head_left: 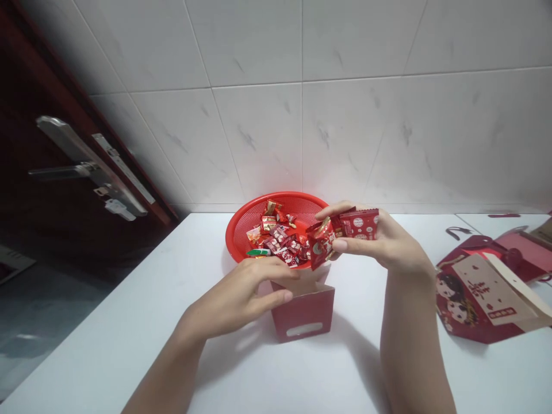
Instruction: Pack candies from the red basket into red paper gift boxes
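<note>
My right hand (371, 238) pinches several red wrapped candies (357, 224) between thumb and fingers, in the air at the basket's right side. My left hand (254, 287) has its fingers apart and holds nothing; it reaches over the left rim of a small open red gift box (304, 313), which stands upright on the white table. Whether those fingers touch the rim I cannot tell. Behind the box sits a red plastic mesh basket (235, 230) with several wrapped candies (280, 236) heaped inside. The inside of the box is mostly hidden.
On the right lies a red and cream gift box (491, 293) with cartoon figures, and more red packaging (524, 253) behind it. A tiled wall (345, 138) rises at the table's back edge. Left of the white table (181, 264) is a dark door with a metal handle (86, 167).
</note>
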The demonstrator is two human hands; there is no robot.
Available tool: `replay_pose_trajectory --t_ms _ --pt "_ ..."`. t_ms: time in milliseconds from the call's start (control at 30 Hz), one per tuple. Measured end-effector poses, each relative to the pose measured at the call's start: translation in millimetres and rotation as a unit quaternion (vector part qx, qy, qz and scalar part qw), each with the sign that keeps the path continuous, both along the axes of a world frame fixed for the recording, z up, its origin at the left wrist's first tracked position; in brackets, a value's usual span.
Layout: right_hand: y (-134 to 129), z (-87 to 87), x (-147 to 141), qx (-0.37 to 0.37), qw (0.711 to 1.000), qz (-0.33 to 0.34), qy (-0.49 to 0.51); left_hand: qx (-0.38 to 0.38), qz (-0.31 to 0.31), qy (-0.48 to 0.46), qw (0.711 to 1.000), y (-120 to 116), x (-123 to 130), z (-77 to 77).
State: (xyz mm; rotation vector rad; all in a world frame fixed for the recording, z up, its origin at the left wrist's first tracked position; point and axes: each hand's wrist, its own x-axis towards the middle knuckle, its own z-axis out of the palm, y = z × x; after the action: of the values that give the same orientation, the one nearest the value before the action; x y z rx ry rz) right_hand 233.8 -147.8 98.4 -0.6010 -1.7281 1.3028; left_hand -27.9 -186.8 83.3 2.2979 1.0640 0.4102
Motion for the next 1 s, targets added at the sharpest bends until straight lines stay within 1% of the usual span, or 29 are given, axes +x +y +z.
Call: replay_pose_trajectory --t_ms 67,133,200,300,367,467,600,733,900,1000 --pt "-6 3.2 2 0.021 0.999 0.007 -0.030 -0.001 0.017 -0.016 1.000 -1 1 -4.0" --pt "-11 6.2 2 0.041 0.997 0.017 -0.070 -0.008 0.018 -0.016 1.000 -2 2 -6.1" --pt "-16 9.5 2 0.071 0.989 0.044 -0.120 -0.018 0.011 -0.007 1.000 -3 4 -6.1" --pt "-23 14.3 -2 0.116 0.966 0.114 -0.201 -0.026 -0.003 0.007 1.000 -5 5 -4.5" --pt "-27 16.2 -6 0.138 0.950 0.135 -0.245 -0.029 -0.018 0.013 0.999 -7 4 -4.3" --pt "-32 14.9 -11 0.161 0.938 0.120 -0.283 -0.032 -0.019 0.023 0.999 -9 3 -5.0" --pt "-36 9.0 -15 0.179 0.927 0.099 -0.314 -0.040 -0.019 0.022 0.999 -9 2 -5.1" --pt "-40 6.7 -18 0.205 0.913 0.062 -0.347 -0.040 -0.022 0.025 0.999 -7 3 -4.8" --pt "-42 6.4 -26 0.214 0.889 0.006 -0.404 -0.037 -0.016 0.014 0.999 -5 3 -5.5" --pt "-42 3.7 -29 0.216 0.881 -0.011 -0.420 -0.036 -0.013 0.014 0.999 -3 3 -5.9"
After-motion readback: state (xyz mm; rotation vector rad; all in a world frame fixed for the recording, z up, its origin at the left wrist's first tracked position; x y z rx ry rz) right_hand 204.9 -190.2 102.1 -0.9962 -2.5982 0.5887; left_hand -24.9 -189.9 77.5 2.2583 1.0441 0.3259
